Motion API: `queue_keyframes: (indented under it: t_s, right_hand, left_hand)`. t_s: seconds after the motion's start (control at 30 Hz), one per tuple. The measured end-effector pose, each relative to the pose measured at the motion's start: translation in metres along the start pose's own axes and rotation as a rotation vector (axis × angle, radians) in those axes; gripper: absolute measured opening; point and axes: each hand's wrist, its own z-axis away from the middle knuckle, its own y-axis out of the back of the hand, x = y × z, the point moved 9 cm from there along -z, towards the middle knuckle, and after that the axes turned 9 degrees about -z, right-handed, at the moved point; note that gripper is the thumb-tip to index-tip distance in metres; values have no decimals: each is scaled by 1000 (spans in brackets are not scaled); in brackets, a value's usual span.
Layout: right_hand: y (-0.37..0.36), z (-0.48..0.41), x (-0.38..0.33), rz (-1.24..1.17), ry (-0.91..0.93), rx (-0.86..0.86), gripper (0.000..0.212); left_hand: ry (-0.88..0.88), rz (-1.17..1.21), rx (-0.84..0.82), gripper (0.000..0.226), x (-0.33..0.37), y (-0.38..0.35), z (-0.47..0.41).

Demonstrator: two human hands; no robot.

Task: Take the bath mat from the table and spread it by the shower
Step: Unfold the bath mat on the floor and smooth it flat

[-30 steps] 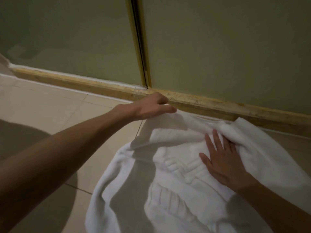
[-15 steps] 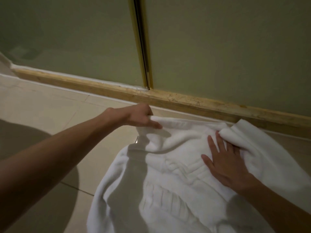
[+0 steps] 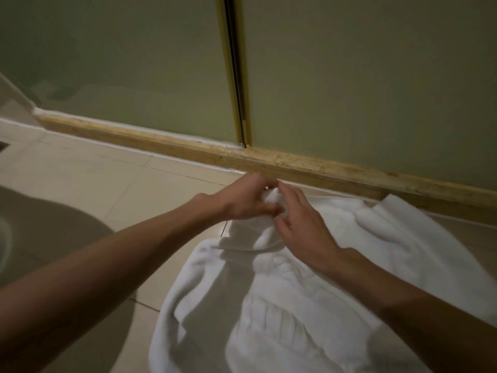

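The white terry-cloth bath mat (image 3: 295, 313) lies rumpled on the beige tiled floor (image 3: 113, 184). Its far edge is just beside the worn tan threshold strip (image 3: 336, 170) under the frosted green glass shower panels (image 3: 363, 76). Both hands meet at the mat's far left corner, which is bunched and lifted off the tiles. The left hand (image 3: 242, 200) has its fingers curled round the raised fold. The right hand (image 3: 304, 227) pinches the same fold between thumb and fingers. Motion blur hides the exact contact.

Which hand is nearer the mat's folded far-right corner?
Right. The right hand lies left of the folded corner; the left hand grips the bath mat farther left.
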Motion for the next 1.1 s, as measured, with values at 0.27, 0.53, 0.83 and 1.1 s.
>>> queue_keyframes:
  t_s: [0.27, 0.53, 0.83, 1.1]
  right_hand:
    - [31, -9, 10, 7, 38, 140, 14]
    - [90, 11, 30, -49, -55, 481, 14]
    - [92, 13, 50, 61, -160, 423, 10]
    - [62, 4, 40, 75, -53, 327, 10]
  left_hand:
    - [203, -32, -256, 36, -23, -1, 13]
    - [307, -57, -521, 24, -47, -14, 25]
    - [327, 207, -247, 20, -65, -23, 34]
    - [636, 543, 397, 30, -113, 6, 63]
